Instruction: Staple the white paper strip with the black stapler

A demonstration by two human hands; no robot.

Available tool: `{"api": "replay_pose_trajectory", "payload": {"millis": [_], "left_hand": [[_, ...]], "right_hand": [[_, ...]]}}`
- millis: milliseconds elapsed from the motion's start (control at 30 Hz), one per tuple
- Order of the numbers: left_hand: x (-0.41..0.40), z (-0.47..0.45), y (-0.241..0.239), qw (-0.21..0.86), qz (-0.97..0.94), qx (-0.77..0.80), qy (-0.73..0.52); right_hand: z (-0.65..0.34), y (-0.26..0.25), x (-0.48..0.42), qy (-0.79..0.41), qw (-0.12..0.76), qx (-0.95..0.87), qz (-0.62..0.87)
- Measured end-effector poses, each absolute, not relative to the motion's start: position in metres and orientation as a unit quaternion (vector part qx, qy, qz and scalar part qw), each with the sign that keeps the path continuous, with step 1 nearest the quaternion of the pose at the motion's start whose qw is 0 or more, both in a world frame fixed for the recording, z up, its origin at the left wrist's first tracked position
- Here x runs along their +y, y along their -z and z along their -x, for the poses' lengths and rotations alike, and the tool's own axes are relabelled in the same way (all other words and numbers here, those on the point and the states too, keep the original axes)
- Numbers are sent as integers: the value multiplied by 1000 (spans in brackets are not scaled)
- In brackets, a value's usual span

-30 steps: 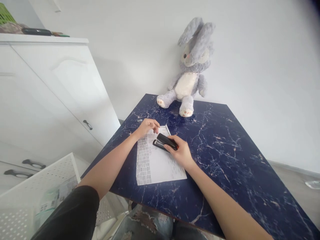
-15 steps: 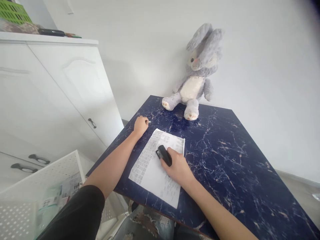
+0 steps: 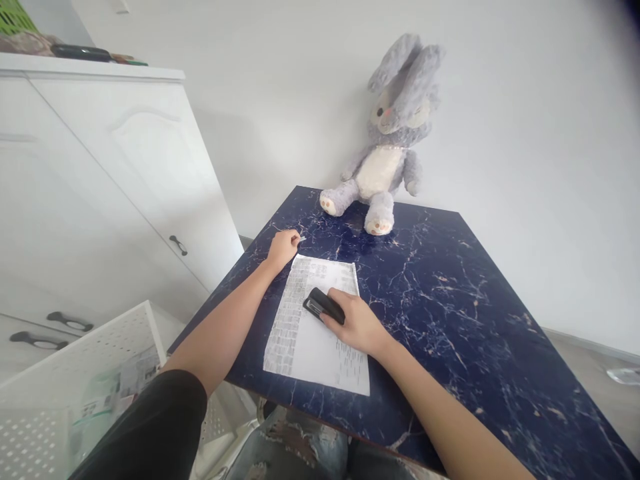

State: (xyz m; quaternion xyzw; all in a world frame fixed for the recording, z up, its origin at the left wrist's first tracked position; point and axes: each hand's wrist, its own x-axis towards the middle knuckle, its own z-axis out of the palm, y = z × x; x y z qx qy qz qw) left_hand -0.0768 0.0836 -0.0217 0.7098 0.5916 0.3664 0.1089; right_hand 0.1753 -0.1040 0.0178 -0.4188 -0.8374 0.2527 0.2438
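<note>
My right hand (image 3: pixel 361 325) is closed around a black stapler (image 3: pixel 317 301), holding it over the middle of a printed sheet of paper (image 3: pixel 320 367). Whether the stapler touches the paper I cannot tell. Farther off, near the table's left edge, my left hand (image 3: pixel 283 249) is closed with a small pale strip (image 3: pixel 303 239) poking out between the fingers; its kind is too small to make out. That hand is beside the paper's far left corner. Printed rows and a grid-like band show on the sheet.
A grey plush rabbit (image 3: pixel 383 170) sits at the back of the dark blue marbled table (image 3: pixel 440 320), against the wall. White cabinets (image 3: pixel 125 160) stand to the left. Below them, a white perforated bin (image 3: pixel 150 327) holds packets. Something clear (image 3: pixel 624 377) lies on the floor at right.
The stapler has turned and shifted left, now lying flatter across the view. Under it the paper has rotated slightly counterclockwise. My left hand still pinches the strip, which shows a little more.
</note>
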Motion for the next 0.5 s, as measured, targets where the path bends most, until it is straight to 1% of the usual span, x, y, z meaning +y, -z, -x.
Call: {"api": "replay_pose_trajectory", "payload": {"millis": [67, 133, 200, 233, 300, 333, 400, 500], "left_hand": [[86, 77, 24, 144, -703, 573, -395], [87, 77, 25, 160, -692, 565, -420], [87, 78, 24, 151, -671, 575, -443], [86, 79, 24, 144, -657, 586, -453], [86, 81, 22, 135, -626, 611, -466], [85, 81, 21, 134, -613, 623, -468], [84, 82, 19, 139, -603, 635, -463], [83, 79, 17, 151, -621, 634, -435]], "right_hand": [[-179, -19, -102, -278, 250, -831, 412], [-183, -17, -99, -337, 276, -811, 392], [-188, -11, -91, -393, 333, -758, 399], [-191, -8, -87, -396, 367, -730, 420], [-194, -1, -77, -347, 414, -694, 475], [-194, 2, -72, -313, 420, -694, 494], [-193, 6, -67, -266, 400, -719, 502], [-187, 9, -67, -242, 348, -767, 482]]}}
